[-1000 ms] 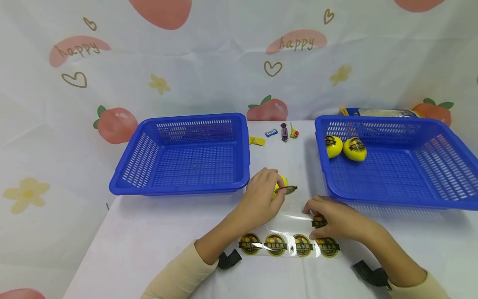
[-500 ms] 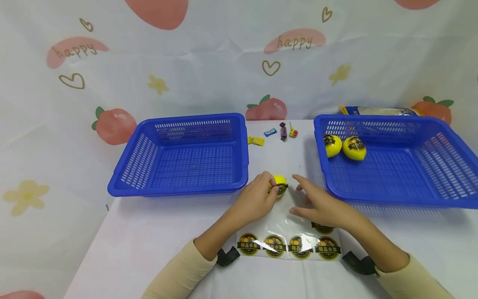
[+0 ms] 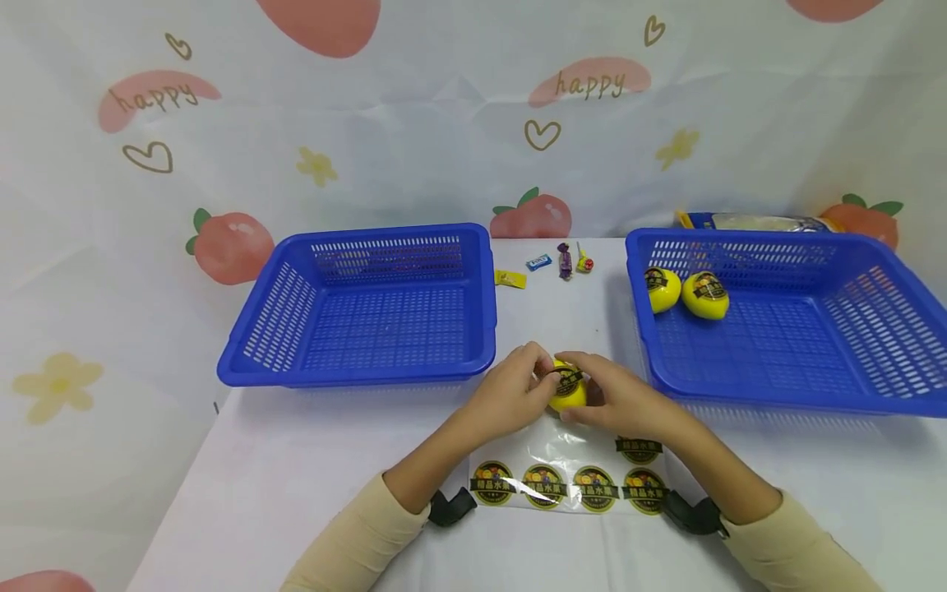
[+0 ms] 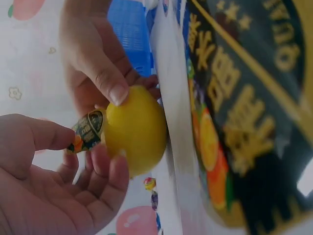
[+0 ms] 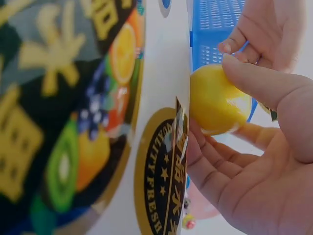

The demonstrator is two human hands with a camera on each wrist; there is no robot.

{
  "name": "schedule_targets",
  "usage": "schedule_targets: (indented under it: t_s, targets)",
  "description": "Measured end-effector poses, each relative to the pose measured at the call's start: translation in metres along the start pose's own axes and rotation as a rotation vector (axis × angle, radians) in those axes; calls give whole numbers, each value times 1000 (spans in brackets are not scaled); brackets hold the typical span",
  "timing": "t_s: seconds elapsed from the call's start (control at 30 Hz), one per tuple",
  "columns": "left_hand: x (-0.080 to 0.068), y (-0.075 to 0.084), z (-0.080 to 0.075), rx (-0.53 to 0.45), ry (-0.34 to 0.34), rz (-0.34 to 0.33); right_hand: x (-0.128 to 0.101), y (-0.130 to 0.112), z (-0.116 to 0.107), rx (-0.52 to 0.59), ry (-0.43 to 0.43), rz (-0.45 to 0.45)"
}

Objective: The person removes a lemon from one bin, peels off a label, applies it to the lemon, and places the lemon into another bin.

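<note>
Between my two hands a yellow lemon (image 3: 568,402) sits low over the table, just beyond a clear sheet of stickers (image 3: 543,450). My left hand (image 3: 510,396) pinches a round black-and-gold sticker (image 4: 89,130) by its edge between thumb and index finger. In the left wrist view the sticker stands against the lemon's side, its held edge lifted away. My right hand (image 3: 629,400) grips the lemon from the right; its thumb presses on the peel in the right wrist view, with the other fingers around the far side.
Two blue plastic baskets flank the work: the left basket (image 3: 355,379) is bare inside, the right basket (image 3: 799,401) has two stickered lemons (image 3: 704,296). Several candies, including a purple-wrapped candy (image 3: 565,261), lie at the back. A blue-and-yellow package (image 3: 762,222) lies behind the right basket.
My right hand has left the sticker sheet, moved up and left, and taken hold of the lemon. The left hand has brought the sticker against the lemon, which has shifted slightly toward me.
</note>
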State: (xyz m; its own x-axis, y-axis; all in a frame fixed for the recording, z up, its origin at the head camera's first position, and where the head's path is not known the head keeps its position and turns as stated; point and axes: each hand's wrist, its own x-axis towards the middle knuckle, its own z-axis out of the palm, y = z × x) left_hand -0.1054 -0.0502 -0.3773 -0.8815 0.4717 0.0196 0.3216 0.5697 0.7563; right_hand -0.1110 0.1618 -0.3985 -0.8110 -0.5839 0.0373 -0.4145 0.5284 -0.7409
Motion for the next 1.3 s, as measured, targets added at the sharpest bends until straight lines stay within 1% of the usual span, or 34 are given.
schedule_targets:
  t_s: [0.13, 0.2, 0.37, 0.47, 0.63, 0.87, 1.13, 1.3]
  targets:
    - [2, -3, 1, -140, -29, -45, 0, 0, 1, 35, 6, -2]
    - [4, -6, 2, -199, -25, -55, -1, 0, 2, 51, 6, -7]
    - [7, -11, 2, -283, -1, -65, -4, -1, 2, 65, -9, 27]
    - [8, -12, 1, -311, -11, -63, -4, -2, 1, 71, -29, 42]
    - [9, -14, 0, -363, -30, -60, -3, 0, 1, 73, -43, 26]
    - [11, -18, 1, -411, -12, -74, -2, 1, 2, 59, -38, 26]
    - [11, -20, 2, -435, -27, -88, -3, -1, 1, 63, -46, 51]
    - [12, -22, 3, -427, -22, -85, -3, -3, 1, 59, -42, 58]
